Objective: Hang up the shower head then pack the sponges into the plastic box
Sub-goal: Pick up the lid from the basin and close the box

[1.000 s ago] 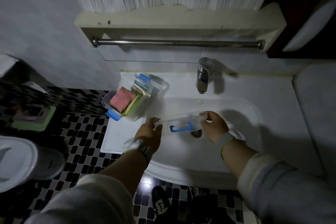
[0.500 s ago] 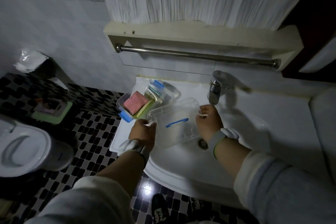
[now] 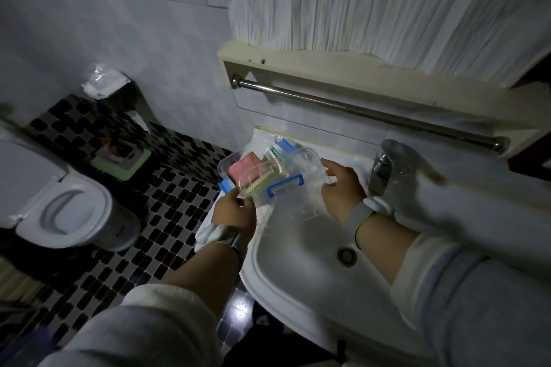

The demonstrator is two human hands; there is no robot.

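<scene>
Late stage, judging from the layout: sponges (image 3: 250, 172) already sit packed in the clear plastic box (image 3: 228, 164), which rests on the sink (image 3: 301, 271) ledge at centre frame, just left of the tap (image 3: 380, 170). Pink sponge on the left, paler yellow-green ones beside it, some standing on edge toward the back wall. Shower head not in view, so that part can't be checked. What seems left is closing up: the clear lid (image 3: 293, 194) with blue handle is held tilted over the box, its far edge over the sponges, its near edge lower, over the basin. Not yet seated, blue side latches look undone. Left hand (image 3: 234, 213) pinches the lid's lower-left edge, fingers curled closed on it, right at the box's near corner. Right hand (image 3: 343, 188) grips the lid's right edge, fingers wrapped over the rim, between box and tap. Box lies just above and between both hands in the frame, touching neither as far as can be told. Both wrists wear bands, sleeves pushed up. Toilet (image 3: 64, 211) at left, towel rail (image 3: 366, 112) upper right, black-and-white tiled floor below. Image dim, slightly blurred.
</scene>
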